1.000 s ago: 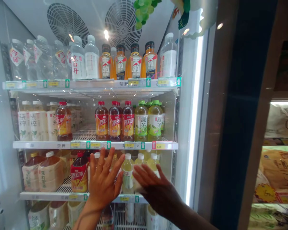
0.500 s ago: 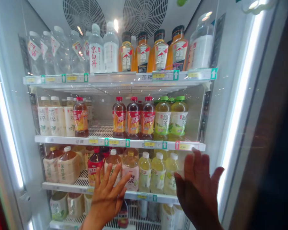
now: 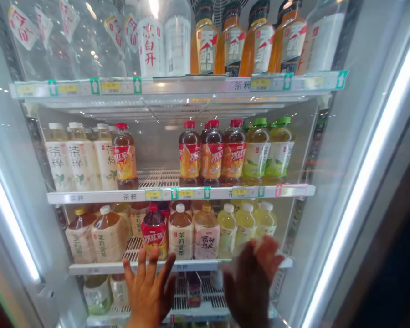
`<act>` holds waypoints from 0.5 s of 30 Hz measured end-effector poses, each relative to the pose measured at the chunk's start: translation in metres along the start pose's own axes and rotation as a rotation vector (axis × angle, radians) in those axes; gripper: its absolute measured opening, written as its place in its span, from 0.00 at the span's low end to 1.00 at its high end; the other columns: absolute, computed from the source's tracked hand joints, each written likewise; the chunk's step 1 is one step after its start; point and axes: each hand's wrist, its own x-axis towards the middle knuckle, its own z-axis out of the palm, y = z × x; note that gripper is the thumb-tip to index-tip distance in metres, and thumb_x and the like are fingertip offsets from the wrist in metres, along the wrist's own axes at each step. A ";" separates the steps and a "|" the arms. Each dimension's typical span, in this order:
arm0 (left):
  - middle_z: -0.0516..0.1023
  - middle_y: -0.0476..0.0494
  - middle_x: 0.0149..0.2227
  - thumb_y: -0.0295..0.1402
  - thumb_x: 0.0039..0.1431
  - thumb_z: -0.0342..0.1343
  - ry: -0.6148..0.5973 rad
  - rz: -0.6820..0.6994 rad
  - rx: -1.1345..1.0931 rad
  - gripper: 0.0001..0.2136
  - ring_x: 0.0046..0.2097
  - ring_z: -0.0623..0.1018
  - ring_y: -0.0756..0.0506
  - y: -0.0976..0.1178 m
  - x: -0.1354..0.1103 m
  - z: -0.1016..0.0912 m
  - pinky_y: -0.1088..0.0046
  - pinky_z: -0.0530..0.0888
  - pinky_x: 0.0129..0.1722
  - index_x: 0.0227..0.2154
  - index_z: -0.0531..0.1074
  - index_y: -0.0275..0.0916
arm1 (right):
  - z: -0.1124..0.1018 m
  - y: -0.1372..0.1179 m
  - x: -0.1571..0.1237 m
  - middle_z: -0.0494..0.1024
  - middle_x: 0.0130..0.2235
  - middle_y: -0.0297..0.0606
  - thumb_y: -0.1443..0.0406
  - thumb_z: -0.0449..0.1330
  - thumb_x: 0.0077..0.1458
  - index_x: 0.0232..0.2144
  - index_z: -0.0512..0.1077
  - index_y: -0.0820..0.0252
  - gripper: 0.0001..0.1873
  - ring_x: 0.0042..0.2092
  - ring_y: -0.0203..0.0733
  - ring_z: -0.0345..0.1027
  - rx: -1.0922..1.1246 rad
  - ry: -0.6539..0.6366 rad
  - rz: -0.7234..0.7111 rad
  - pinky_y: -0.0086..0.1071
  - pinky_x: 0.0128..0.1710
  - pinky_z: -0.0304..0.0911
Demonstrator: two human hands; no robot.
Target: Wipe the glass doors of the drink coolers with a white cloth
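1. The left hand (image 3: 149, 289) is raised, its back to the camera, fingers spread wide, nothing visible in its grasp.
2. The right hand (image 3: 249, 282), apart from the left and roughly level with it, is blurred; I cannot tell how wide it is or whether it holds anything.
3. Between the hands, on a low shelf, is a small dark bottle (image 3: 193, 291).
4. Just beyond the left fingertips stands a red-labelled bottle (image 3: 153, 230), upright; contact cannot be told.
5. Ahead of the gap between the hands stand a cream-labelled bottle (image 3: 181, 234) and a pink-labelled bottle (image 3: 207, 234).
6. Beyond the right hand are pale yellow bottles (image 3: 227, 230), partly covered by it.
7. Higher than both hands, the next shelf bears red-capped bottles (image 3: 212, 157) and green-capped bottles (image 3: 258, 152).
8. Highest above them stand clear bottles (image 3: 152, 45) and black-capped amber bottles (image 3: 205, 45).
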 end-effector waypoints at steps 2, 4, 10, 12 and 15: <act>0.44 0.53 0.75 0.34 0.61 0.62 -0.027 0.004 0.005 0.39 0.77 0.44 0.41 -0.001 -0.003 0.001 0.44 0.36 0.74 0.71 0.50 0.57 | 0.010 -0.033 -0.007 0.33 0.75 0.58 0.51 0.44 0.69 0.74 0.37 0.73 0.44 0.76 0.63 0.25 0.028 -0.045 -0.141 0.71 0.70 0.30; 0.44 0.51 0.75 0.33 0.60 0.63 -0.062 0.010 -0.003 0.40 0.76 0.44 0.39 -0.003 -0.005 0.001 0.42 0.36 0.73 0.71 0.50 0.57 | 0.016 -0.044 -0.012 0.36 0.75 0.57 0.53 0.46 0.69 0.74 0.38 0.73 0.43 0.76 0.58 0.26 0.006 -0.049 -0.196 0.65 0.72 0.28; 0.43 0.49 0.76 0.30 0.63 0.57 -0.053 0.053 -0.064 0.36 0.77 0.43 0.40 -0.006 -0.003 0.000 0.45 0.35 0.74 0.71 0.51 0.52 | 0.013 -0.008 -0.013 0.30 0.75 0.53 0.59 0.49 0.68 0.74 0.32 0.68 0.43 0.75 0.67 0.26 -0.095 0.069 0.155 0.73 0.69 0.33; 0.44 0.49 0.76 0.32 0.65 0.56 -0.033 0.051 -0.090 0.34 0.77 0.44 0.40 -0.004 -0.003 0.001 0.45 0.35 0.74 0.71 0.52 0.51 | 0.017 -0.023 -0.014 0.32 0.75 0.53 0.57 0.48 0.68 0.74 0.33 0.69 0.43 0.75 0.68 0.27 -0.053 0.069 0.122 0.72 0.69 0.36; 0.46 0.49 0.75 0.32 0.65 0.56 -0.039 0.048 -0.117 0.34 0.77 0.44 0.40 -0.003 -0.007 -0.002 0.46 0.35 0.75 0.71 0.52 0.50 | 0.024 -0.046 -0.015 0.37 0.75 0.54 0.51 0.44 0.69 0.74 0.36 0.70 0.43 0.76 0.62 0.27 -0.025 -0.009 -0.079 0.70 0.70 0.34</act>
